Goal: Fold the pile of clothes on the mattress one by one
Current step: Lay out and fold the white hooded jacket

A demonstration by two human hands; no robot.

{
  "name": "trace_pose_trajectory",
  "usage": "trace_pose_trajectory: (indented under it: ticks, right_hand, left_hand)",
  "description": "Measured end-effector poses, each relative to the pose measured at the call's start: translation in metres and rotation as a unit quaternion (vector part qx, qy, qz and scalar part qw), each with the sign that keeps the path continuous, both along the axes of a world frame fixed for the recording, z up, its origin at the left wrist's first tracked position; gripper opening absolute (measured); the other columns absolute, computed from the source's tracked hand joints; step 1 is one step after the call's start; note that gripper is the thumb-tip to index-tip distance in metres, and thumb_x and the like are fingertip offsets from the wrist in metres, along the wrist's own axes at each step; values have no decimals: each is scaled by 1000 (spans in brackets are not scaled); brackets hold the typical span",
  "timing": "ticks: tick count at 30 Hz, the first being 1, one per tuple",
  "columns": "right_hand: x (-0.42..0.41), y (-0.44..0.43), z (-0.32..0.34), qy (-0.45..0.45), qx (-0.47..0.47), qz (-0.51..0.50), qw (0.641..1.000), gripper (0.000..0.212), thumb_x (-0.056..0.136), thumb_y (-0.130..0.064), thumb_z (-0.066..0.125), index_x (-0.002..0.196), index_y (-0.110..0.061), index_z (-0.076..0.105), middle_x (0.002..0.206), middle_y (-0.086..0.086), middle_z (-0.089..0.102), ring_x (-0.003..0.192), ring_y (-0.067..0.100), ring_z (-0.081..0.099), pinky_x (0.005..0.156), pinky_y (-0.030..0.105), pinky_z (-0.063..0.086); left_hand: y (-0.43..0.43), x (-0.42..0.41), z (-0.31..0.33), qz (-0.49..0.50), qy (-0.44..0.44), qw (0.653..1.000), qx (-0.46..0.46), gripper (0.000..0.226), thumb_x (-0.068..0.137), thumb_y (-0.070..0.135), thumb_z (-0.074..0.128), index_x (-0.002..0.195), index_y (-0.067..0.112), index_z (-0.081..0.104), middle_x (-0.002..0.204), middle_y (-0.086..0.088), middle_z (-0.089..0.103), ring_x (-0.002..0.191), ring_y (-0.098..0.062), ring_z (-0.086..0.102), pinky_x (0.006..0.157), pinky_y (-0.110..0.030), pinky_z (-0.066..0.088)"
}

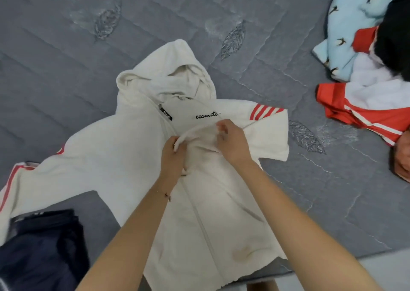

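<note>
Left hand (172,155) and right hand (233,144) pinch the white hoodie (124,157) mid-chest; open mattress (66,58) lies beyond its hood.

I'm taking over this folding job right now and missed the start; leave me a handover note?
Hands: left hand and right hand both pinch a sleeve cuff drawn in over the chest.
Things: cream-white hooded zip jacket with red sleeve stripes lies front up on the grey quilted mattress; dark navy garment, apparently folded, near left; pile of light blue, red, white and black clothes far right.
Done: one sleeve folded in.
Left: the other sleeve, spread out leftward, the hood, the body, then the pile.
</note>
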State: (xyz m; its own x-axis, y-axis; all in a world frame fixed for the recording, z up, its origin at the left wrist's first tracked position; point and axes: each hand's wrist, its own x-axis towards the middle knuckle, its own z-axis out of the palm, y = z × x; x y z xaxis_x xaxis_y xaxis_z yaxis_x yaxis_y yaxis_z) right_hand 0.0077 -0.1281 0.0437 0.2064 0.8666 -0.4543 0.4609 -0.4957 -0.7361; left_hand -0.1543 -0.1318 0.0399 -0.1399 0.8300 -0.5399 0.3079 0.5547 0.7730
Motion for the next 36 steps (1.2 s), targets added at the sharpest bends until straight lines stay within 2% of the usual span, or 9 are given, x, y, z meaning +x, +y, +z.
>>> trace_pose_trajectory:
  ticks: [2, 5, 11, 17, 21, 27, 29, 31, 36]
  right_hand:
    - [-7, 2, -7, -146, 6, 55, 988, 40, 86, -4, 53, 126, -12, 58, 125, 8, 58, 116, 29, 48, 92, 34, 36]
    - [-18, 2, -16, -239, 0, 110, 965, 51, 86, -7, 51, 136, -19, 49, 143, 2, 44, 134, 27, 33, 105, 37, 25]
    - [-46, 11, -36, -280, -25, 172, 944, 41, 90, -10, 45, 130, -19, 52, 124, 5, 55, 126, 27, 37, 115, 45, 6]
    - [-57, 30, -43, -370, -31, 172, 912, 28, 96, -23, 45, 116, -18, 63, 121, 8, 56, 116, 30, 44, 103, 42, 20]
    - [-75, 43, -35, -367, 85, 105, 920, 23, 97, -21, 48, 108, -10, 65, 101, 11, 63, 98, 32, 53, 88, 40, 25]
    - [-103, 44, -38, -360, 32, 116, 925, 38, 89, -11, 51, 127, -15, 56, 128, 11, 49, 123, 31, 40, 105, 39, 21]
    - [-117, 37, -31, -359, 84, 116, 922, 48, 84, -11, 56, 131, -14, 53, 134, 12, 47, 128, 33, 39, 111, 45, 21]
    - [-135, 31, -25, -342, 112, 145, 922, 54, 85, -13, 57, 138, -13, 48, 142, 14, 43, 136, 34, 33, 115, 51, 16]
    - [-190, 19, -23, -277, 81, 302, 909, 58, 95, -25, 51, 150, -21, 32, 157, 8, 23, 148, 28, 10, 119, 47, -1]
  left_hand:
    - [2, -30, -4, 58, 24, 998, 20, 20, 98, 15, 52, 79, 8, 52, 71, 0, 47, 66, -10, 42, 61, -24, 36]
    - [1, -73, -14, 88, 57, 994, 27, 28, 96, 26, 59, 85, -1, 57, 73, -5, 53, 66, -15, 47, 60, -30, 40]
    - [-4, -129, -31, 89, 110, 989, 34, 40, 97, 29, 56, 68, 15, 33, 62, -3, 33, 56, -14, 33, 46, -19, 29]
    - [-5, -158, -35, 142, 104, 982, 70, 43, 98, 25, 54, 64, 18, 30, 60, 3, 30, 50, -5, 29, 48, -16, 30]
    - [-1, -180, -40, 170, 111, 976, 77, 45, 96, 25, 57, 62, 19, 28, 59, 3, 28, 51, -4, 26, 48, -18, 27]
    - [-3, -197, -51, 134, 140, 978, 83, 40, 96, 22, 56, 64, 18, 32, 59, 3, 32, 48, -4, 29, 46, -15, 29]
    - [-6, -201, -53, 124, 156, 976, 85, 25, 97, 19, 54, 74, 15, 47, 65, 4, 43, 53, -2, 37, 53, -13, 32]
    - [-9, -207, -52, 113, 169, 977, 70, 10, 98, 19, 53, 104, 15, 60, 87, 3, 57, 73, -3, 51, 68, -15, 40]
    - [-20, -234, -42, 35, 238, 966, 94, 43, 97, 19, 54, 139, 13, 48, 140, -9, 50, 127, -24, 44, 109, -32, 33]
